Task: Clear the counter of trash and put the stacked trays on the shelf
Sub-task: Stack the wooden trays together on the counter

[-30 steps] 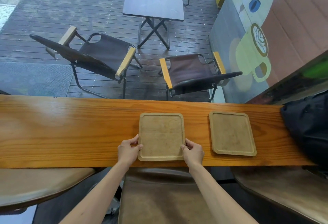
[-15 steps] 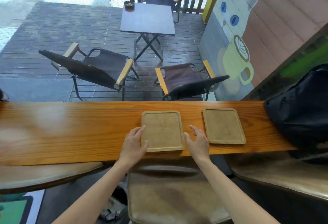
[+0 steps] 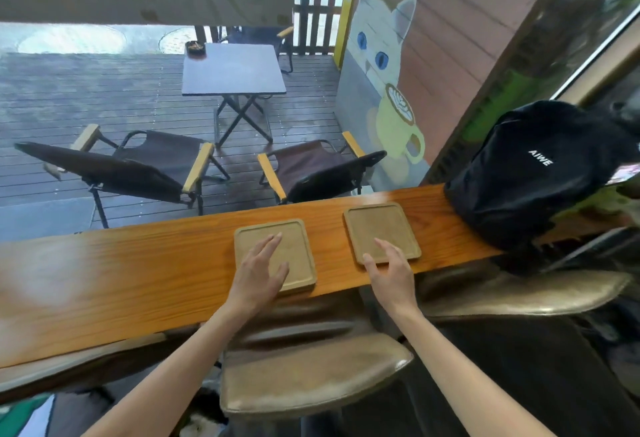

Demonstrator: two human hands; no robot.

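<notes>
- Left tray (image 3: pixel 275 253), lower centre on counter (image 3: pixel 138 274): my left hand (image 3: pixel 258 275) is lying spread flat on it.
- Right tray (image 3: pixel 381 231), beside it: my right hand (image 3: pixel 391 272) is reaching, fingers spread, gripping nothing.
- Handling: I am judging both stiff, light wood; take by raised rims.

A black fabric backpack (image 3: pixel 530 173) lettered AIWE sits at the far right, worn tan leather stools (image 3: pixel 311 377) stand below, and outside on the dark decking two folding canvas armchairs (image 3: pixel 138 166) face a square dark folding table (image 3: pixel 233 69) beside a painted cat mural (image 3: pixel 384 66).
</notes>
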